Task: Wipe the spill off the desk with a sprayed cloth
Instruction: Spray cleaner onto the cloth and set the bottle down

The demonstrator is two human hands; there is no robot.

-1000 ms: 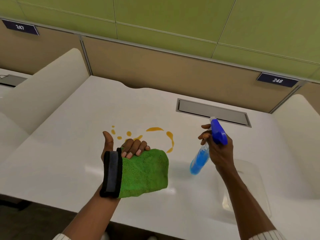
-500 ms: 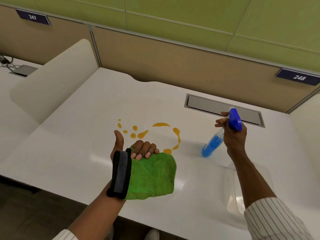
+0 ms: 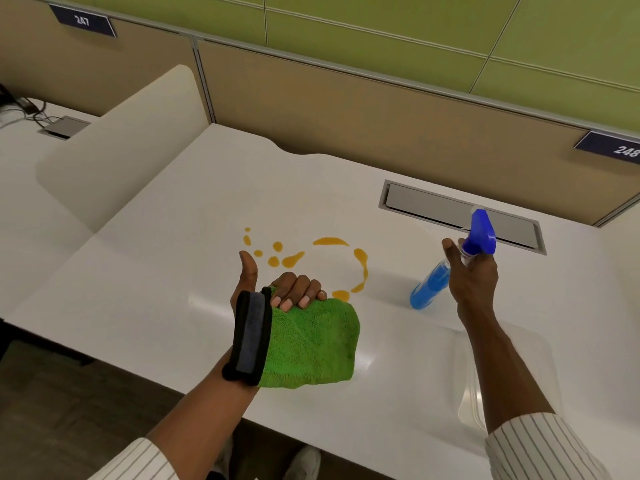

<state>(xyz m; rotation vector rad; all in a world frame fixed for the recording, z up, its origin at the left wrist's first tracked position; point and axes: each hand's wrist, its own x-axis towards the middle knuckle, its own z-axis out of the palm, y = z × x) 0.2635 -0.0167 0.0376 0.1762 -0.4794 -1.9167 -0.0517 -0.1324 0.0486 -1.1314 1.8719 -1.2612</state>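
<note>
An orange spill lies in drops and a curved streak on the white desk. My left hand holds a green cloth just in front of the spill, palm up, thumb raised, fingers curled over the cloth's edge. A black strap wraps that wrist. To the right, my right hand grips the neck of a blue spray bottle. The bottle's base rests on or just above the desk. Its blue trigger head points away from me.
A grey cable hatch is set into the desk behind the bottle. A clear plastic sheet lies at the right front. White dividers stand at both sides, with a brown partition behind. The desk's front edge runs under my forearms.
My right hand has carried the bottle to the right and lowered it toward the desk. The thumb has loosened from the bottle. My left hand with the cloth has stayed in place.
</note>
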